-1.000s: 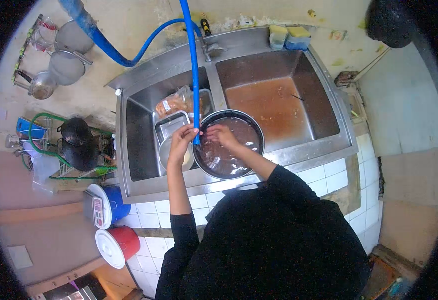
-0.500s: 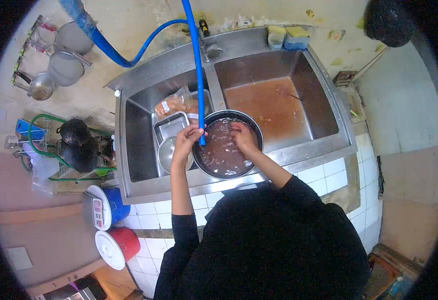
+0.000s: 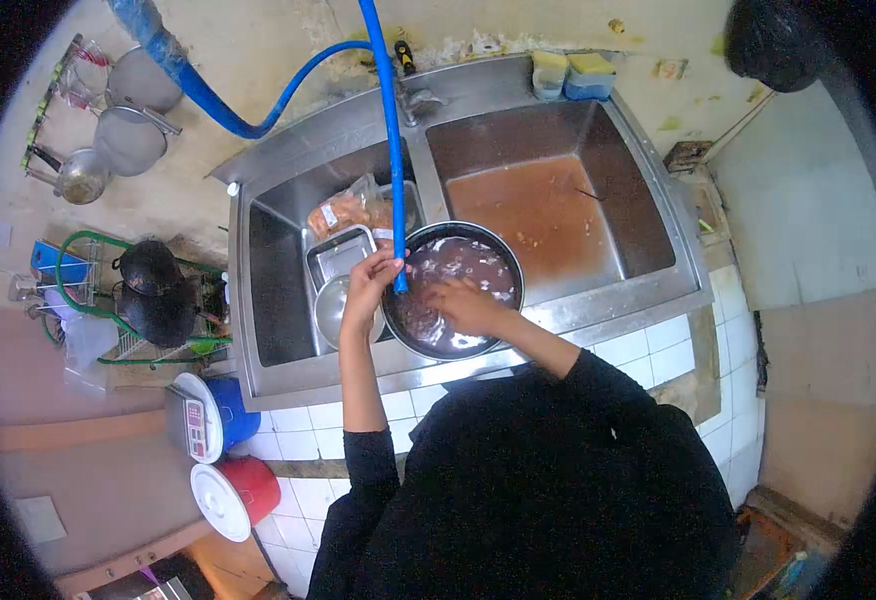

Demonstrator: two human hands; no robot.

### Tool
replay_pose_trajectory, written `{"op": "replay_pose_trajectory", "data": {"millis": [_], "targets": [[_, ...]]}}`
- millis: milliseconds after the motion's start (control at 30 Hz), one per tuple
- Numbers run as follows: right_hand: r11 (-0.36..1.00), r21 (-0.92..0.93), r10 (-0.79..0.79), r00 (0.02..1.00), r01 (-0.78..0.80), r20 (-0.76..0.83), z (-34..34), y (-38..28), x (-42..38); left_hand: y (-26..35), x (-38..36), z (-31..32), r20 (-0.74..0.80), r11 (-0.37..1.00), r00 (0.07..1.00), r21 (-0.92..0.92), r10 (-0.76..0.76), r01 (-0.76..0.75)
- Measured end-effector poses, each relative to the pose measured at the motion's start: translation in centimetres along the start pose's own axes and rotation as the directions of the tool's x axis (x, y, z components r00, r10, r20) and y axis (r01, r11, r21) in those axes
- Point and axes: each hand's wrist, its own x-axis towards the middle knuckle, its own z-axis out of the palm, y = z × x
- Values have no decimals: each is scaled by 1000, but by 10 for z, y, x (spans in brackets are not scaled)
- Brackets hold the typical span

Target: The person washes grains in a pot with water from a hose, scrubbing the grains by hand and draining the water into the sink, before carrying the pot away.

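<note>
A round dark-rimmed pot (image 3: pixel 503 255) of reddish-brown liquid rests on the divider and front edge of the steel double sink (image 3: pixel 548 312). My left hand (image 3: pixel 370 282) pinches the lower end of a blue hose (image 3: pixel 396 190), whose mouth hangs over the pot's left side. My right hand (image 3: pixel 466 305) is in the liquid near the pot's middle, fingers pointing left, their tips partly hidden under the surface. Left of the pot, a metal bowl (image 3: pixel 332 308), a steel tray (image 3: pixel 326 262) and a bagged orange-brown food (image 3: pixel 340 212) lie in the left basin.
Brown water (image 3: pixel 533 205) covers the right basin's floor. Sponges (image 3: pixel 590 66) sit at the back edge beside the faucet (image 3: pixel 420 100). On the left stand a dish rack (image 3: pixel 108 238), a blue bucket (image 3: pixel 243 412) and a red bucket (image 3: pixel 256 485). Pans (image 3: pixel 130 140) hang on the wall.
My right hand has moved left and slightly down across the pot, closer to the hose mouth. The liquid's ripples have changed. My left hand still holds the hose.
</note>
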Motion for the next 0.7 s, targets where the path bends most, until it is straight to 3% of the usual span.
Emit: {"op": "replay_pose_trajectory", "data": {"millis": [167, 400, 467, 533, 600, 667, 700], "targets": [[983, 83, -164, 986, 163, 7, 14, -5, -18, 0, -5, -4, -44, 996, 999, -88, -23, 19], [971, 192, -176, 966, 139, 189, -24, -9, 8, -3, -9, -13, -97, 998, 995, -62, -24, 18], [980, 109, 136, 955, -169, 263, -53, -10, 23, -8, -8, -17, -55, 1000, 998, 8, 13, -13], [971, -129, 221, 964, -203, 149, -36, 37, 42, -9, -8, -17, -74, 999, 997, -5, 33, -33], [890, 59, 395, 828, -452, 397, -77, 39, 51, -4, -10, -14, -77, 1000, 997, -27, 12, -14], [777, 211, 447, 756, -593, 479, -100, 37, 57, -1, -10, -11, -105, 1000, 994, -23, -10, 8], [788, 136, 457, 718, -600, 525, -83, 67, 69, 0, -10, -9, -96, 1000, 995, -12, 16, -17]]}}
